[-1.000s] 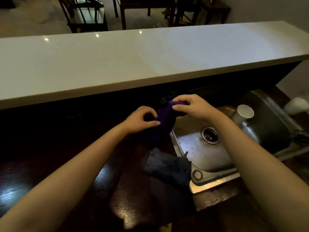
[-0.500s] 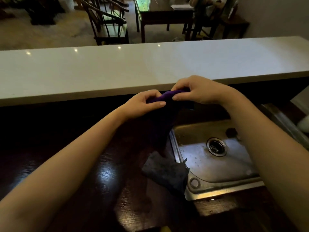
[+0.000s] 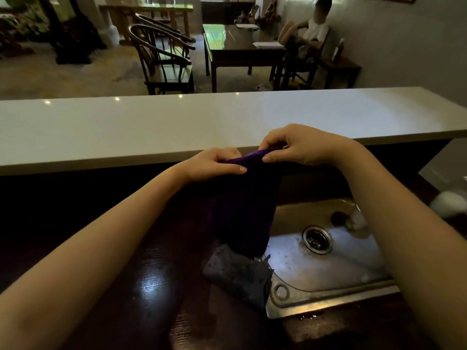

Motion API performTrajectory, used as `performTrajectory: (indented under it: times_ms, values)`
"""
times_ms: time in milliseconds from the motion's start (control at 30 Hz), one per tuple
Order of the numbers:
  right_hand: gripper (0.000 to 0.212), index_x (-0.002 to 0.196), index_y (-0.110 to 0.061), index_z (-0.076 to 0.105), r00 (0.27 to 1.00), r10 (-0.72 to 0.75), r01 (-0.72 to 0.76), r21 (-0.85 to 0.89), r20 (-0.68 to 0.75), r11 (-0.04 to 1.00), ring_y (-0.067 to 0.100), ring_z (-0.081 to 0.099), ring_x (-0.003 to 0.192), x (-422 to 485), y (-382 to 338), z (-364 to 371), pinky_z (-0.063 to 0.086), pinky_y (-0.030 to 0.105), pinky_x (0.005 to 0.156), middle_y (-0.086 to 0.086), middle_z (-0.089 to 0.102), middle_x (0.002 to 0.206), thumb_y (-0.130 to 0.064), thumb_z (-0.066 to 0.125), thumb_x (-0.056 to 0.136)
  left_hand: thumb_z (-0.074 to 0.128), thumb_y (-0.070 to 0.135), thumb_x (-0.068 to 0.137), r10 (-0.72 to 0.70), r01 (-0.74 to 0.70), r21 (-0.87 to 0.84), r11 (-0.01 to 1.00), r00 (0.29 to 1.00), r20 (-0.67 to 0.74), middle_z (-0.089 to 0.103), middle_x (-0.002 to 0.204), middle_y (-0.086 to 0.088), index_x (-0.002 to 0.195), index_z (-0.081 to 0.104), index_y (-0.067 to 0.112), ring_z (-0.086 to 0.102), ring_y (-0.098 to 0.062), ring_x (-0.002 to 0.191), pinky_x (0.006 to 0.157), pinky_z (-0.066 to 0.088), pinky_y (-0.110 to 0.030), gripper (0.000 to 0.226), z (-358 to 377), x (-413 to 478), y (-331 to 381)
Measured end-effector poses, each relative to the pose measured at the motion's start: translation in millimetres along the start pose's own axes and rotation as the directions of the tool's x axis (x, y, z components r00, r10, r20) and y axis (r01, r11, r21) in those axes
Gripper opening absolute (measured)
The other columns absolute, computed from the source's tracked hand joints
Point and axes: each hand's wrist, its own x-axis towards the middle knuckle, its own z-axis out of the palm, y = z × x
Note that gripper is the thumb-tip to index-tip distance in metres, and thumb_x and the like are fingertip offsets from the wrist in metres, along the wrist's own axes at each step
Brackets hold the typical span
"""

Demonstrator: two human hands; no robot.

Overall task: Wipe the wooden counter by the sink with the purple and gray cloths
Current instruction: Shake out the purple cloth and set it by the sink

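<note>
purple cloth (image 3: 242,205): held aloft, hanging | gray cloth (image 3: 237,276): crumpled on wooden counter (image 3: 151,286)

This is a home kitchen, open to a dining room. Below my right hand (image 3: 302,146) lies a steel sink (image 3: 328,298) with a round drain (image 3: 317,239), set into the dark wooden surface (image 3: 151,286). Just beyond that hand runs a long pale bar top (image 3: 151,122). Farther past it stand round-backed wooden chairs (image 3: 161,61) and a dark dining table (image 3: 242,51), where a person (image 3: 314,29) sits on the far right side.
</note>
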Motion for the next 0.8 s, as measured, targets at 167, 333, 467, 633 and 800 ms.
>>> performTrajectory:
  times_ms: [167, 333, 467, 633, 800]
  values:
    - [0.017, 0.093, -0.020, 0.065, 0.997, 0.035, -0.041, -0.090, -0.062, 0.995, 0.011, 0.058, 0.082, -9, 0, -11, 0.044, 0.020, 0.070, -0.001, 0.065, 0.089, -0.032, 0.053, 0.091, 0.056, 0.028, 0.089, -0.011, 0.012, 0.194, 0.981, 1.000, -0.004, 0.051, 0.092, -0.001, 0.086, 0.067, 0.006, 0.055, -0.012, 0.083, 0.082, 0.045, -0.029, 0.026, -12, -3, 9]
    - [0.013, 0.083, -0.024, 0.062, 0.991, 0.050, -0.067, -0.138, -0.122, 0.988, 0.011, 0.056, 0.079, -13, 3, -15, 0.046, 0.024, 0.072, -0.006, 0.061, 0.083, -0.035, 0.057, 0.088, 0.055, 0.024, 0.089, -0.014, 0.019, 0.253, 0.967, 1.000, -0.024, 0.057, 0.106, -0.009, 0.096, 0.068, 0.006, 0.057, -0.022, 0.097, 0.091, 0.044, -0.033, 0.024, -16, -7, 15]
    - [0.014, 0.086, -0.022, 0.062, 0.989, 0.049, -0.079, -0.214, -0.142, 0.974, 0.012, 0.055, 0.083, -14, 8, -19, 0.047, 0.024, 0.075, -0.004, 0.060, 0.089, -0.036, 0.058, 0.087, 0.056, 0.029, 0.088, -0.073, 0.098, 0.317, 0.943, 0.993, -0.090, 0.065, 0.096, -0.007, 0.094, 0.068, 0.014, 0.061, -0.020, 0.090, 0.087, 0.046, -0.036, 0.020, -24, -10, 14]
    - [0.011, 0.086, -0.021, 0.059, 0.984, 0.050, -0.093, -0.259, -0.169, 0.961, 0.013, 0.055, 0.082, -13, 10, -21, 0.046, 0.021, 0.072, -0.003, 0.058, 0.089, -0.031, 0.061, 0.086, 0.060, 0.027, 0.086, -0.061, 0.119, 0.347, 0.930, 0.983, -0.174, 0.064, 0.079, -0.001, 0.085, 0.067, 0.019, 0.059, -0.016, 0.079, 0.076, 0.044, -0.029, 0.011, -30, -12, 16]
    - [0.009, 0.088, -0.014, 0.060, 0.917, 0.049, -0.115, -0.145, -0.396, 0.983, 0.016, 0.058, 0.077, -3, 13, -23, 0.048, 0.025, 0.071, 0.001, 0.059, 0.084, -0.022, 0.064, 0.085, 0.070, 0.016, 0.078, 0.047, 0.049, 0.215, 0.975, 0.907, -0.418, 0.060, 0.079, 0.001, 0.084, 0.055, 0.016, 0.060, -0.012, 0.073, 0.066, 0.050, -0.022, 0.016, -37, -6, 24]
